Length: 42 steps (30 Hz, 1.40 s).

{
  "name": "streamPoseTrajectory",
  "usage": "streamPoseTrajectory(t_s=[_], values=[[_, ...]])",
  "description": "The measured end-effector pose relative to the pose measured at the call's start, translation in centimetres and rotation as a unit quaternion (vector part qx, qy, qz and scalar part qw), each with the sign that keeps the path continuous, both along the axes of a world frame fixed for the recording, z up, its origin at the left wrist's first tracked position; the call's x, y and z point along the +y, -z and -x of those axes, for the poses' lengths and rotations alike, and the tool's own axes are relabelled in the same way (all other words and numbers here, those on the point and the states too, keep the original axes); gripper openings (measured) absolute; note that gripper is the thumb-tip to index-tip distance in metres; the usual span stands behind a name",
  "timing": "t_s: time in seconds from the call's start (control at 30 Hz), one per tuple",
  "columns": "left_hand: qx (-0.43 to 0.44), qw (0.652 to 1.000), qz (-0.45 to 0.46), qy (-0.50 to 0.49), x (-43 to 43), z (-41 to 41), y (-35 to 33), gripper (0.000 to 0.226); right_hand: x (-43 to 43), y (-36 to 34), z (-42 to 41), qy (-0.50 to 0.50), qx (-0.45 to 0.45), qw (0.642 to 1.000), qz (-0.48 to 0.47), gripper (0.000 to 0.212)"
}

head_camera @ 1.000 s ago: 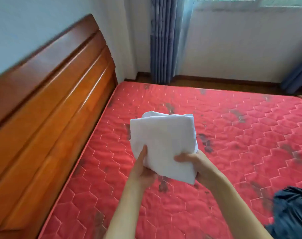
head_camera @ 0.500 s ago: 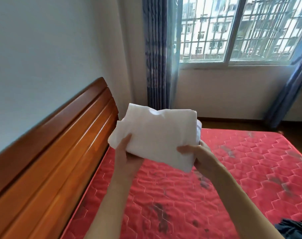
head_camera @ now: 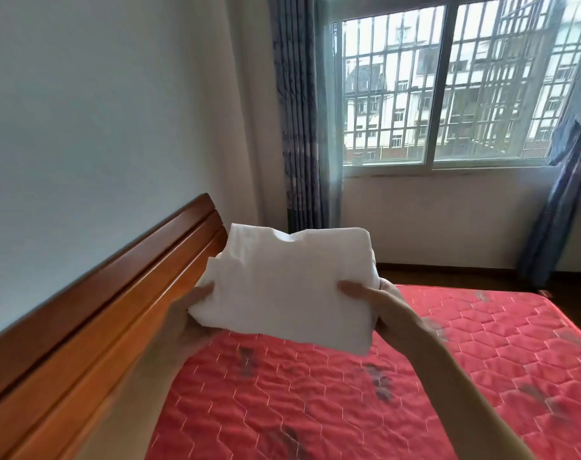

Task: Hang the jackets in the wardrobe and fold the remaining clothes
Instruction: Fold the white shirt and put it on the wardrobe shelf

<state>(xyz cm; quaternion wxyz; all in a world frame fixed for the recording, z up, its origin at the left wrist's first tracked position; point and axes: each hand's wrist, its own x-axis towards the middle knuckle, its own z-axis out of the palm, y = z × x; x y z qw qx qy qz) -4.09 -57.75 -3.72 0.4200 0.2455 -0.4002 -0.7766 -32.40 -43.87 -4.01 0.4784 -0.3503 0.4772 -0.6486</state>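
Above a red hexagon-quilted mattress (head_camera: 481, 360), soft white folded garment (head_camera: 292, 283), left hand (head_camera: 189, 315) and right hand (head_camera: 380, 302) gripping its sides

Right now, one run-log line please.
item: folded white garment | left hand: grips left edge | right hand: grips right edge | held above red mattress

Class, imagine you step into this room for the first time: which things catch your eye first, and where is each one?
The folded white cloth stands out most, held up in mid-frame by the left hand and the right hand. Below it the bright red mattress fills the lower right. The barred window glows at the upper right, and the wooden headboard runs along the left wall.
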Motion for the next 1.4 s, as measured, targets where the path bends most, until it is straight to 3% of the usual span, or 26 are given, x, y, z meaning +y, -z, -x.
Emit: streamPoseTrajectory(t_s=[0.27,0.4,0.53,0.57,0.6,0.63,0.7,0.73,0.87,1.03,1.17,1.27,1.4], values=[[-0.134,0.988,-0.010,-0.076,7.6,-3.4,-0.2,0.023,3.1,-0.8,-1.9,-0.037,-0.024,0.999,0.002,0.022],[-0.132,0.981,-0.003,-0.139,12.2,-7.8,-1.5,0.041,2.3,-0.9,-6.2,-0.101,-0.011,0.995,-0.014,0.021],[-0.211,0.956,0.008,-0.205,16.2,-14.6,-2.0,0.033,1.3,-1.3,-12.6,-0.177,0.021,0.984,-0.026,0.024],[-0.222,0.952,0.004,-0.210,17.1,-16.4,-2.1,0.035,1.2,-1.4,-14.6,-0.196,0.026,0.980,-0.026,0.023],[-0.253,0.943,-0.009,-0.217,18.5,-18.0,-2.6,0.051,1.1,-1.4,-16.7,-0.215,0.029,0.976,-0.026,0.024],[-0.261,0.939,-0.020,-0.225,19.6,-20.0,-2.4,0.049,1.0,-1.4,-18.9,-0.231,0.032,0.972,-0.028,0.025],[-0.270,0.923,-0.034,-0.274,22.5,-23.6,-2.5,0.016,1.2,-1.3,-23.6,-0.260,0.037,0.964,-0.034,0.025],[-0.270,0.914,-0.050,-0.299,24.1,-25.5,-2.7,0.014,1.3,-1.3,-26.0,-0.277,0.041,0.959,-0.035,0.025],[-0.267,0.884,-0.072,-0.378,30.7,-34.8,-2.1,0.033,3.1,-1.0,-36.6,-0.357,0.053,0.932,-0.035,0.021],[-0.274,0.821,-0.095,-0.492,39.3,-45.3,-1.9,0.026,7.6,-0.8,-50.0,-0.457,0.044,0.888,-0.009,0.022],[-0.274,0.769,-0.094,-0.571,47.0,-53.0,-1.2,0.043,12.4,-0.3,-60.0,-0.517,0.037,0.855,0.016,0.022],[-0.253,0.722,-0.104,-0.636,53.1,-57.2,-0.8,0.033,16.1,-0.1,-66.7,-0.555,0.042,0.831,0.021,0.017],[-0.199,0.657,-0.129,-0.715,61.3,-61.6,0.1,0.033,21.4,0.6,-74.6,-0.669,0.064,0.739,0.037,0.027]])
